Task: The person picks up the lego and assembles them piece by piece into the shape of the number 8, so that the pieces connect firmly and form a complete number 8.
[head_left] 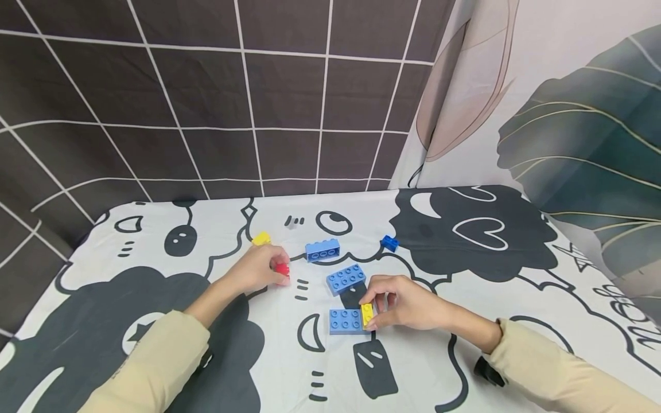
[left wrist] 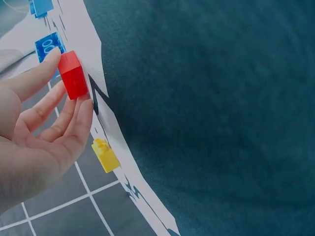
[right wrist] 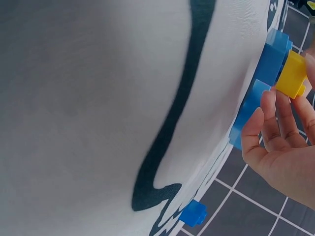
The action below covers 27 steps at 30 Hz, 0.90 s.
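Note:
My left hand (head_left: 260, 268) pinches a red toy brick (head_left: 282, 269) between thumb and fingers; the left wrist view shows this red brick (left wrist: 73, 75) held at the fingertips. Just beyond that hand lies a yellow brick (head_left: 261, 238). On the right, my right hand (head_left: 408, 302) pinches a small yellow brick (head_left: 367, 315) at the right end of a light blue brick (head_left: 345, 322). In the right wrist view the yellow brick (right wrist: 292, 73) sits against the blue one; whether it is pressed fully down I cannot tell. A second light blue brick (head_left: 346, 279) lies close behind, studs up.
Farther back, a light blue brick (head_left: 322, 250) lies on its side, its hollow underside facing me. A small dark blue brick (head_left: 389, 243) is to its right. The patterned cloth (head_left: 279, 367) covers the table, and a dark grid curtain (head_left: 206, 103) hangs behind.

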Motion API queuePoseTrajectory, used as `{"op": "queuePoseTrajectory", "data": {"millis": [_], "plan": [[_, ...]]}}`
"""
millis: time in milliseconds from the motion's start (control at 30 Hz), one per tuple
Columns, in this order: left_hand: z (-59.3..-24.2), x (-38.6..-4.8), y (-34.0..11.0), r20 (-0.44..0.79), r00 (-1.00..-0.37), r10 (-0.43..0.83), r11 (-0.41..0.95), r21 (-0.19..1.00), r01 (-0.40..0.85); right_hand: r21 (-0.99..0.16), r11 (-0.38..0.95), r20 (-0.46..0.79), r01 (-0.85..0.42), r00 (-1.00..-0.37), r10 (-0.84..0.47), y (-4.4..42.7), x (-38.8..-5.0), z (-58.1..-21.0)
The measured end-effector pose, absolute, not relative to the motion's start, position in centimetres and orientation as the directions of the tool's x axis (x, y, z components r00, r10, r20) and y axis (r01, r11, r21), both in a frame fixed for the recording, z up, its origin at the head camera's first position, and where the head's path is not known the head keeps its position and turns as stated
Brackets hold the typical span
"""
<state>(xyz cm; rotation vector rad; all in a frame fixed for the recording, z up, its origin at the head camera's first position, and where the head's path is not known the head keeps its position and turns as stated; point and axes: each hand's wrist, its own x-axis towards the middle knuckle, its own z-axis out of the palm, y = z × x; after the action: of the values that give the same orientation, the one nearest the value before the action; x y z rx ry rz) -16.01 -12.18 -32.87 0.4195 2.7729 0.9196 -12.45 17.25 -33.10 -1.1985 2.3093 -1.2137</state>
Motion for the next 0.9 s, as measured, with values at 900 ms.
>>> {"op": "queuePoseTrajectory", "data": {"millis": [900], "plan": [[-31.7, -13.0, -9.0, 0.004, -0.924, 0.383, 0.624, 0.736, 0.262, -0.779, 0.318, 0.12, -0.54, -0.626, -0.77, 17.3, -12.5, -33.1]]}}
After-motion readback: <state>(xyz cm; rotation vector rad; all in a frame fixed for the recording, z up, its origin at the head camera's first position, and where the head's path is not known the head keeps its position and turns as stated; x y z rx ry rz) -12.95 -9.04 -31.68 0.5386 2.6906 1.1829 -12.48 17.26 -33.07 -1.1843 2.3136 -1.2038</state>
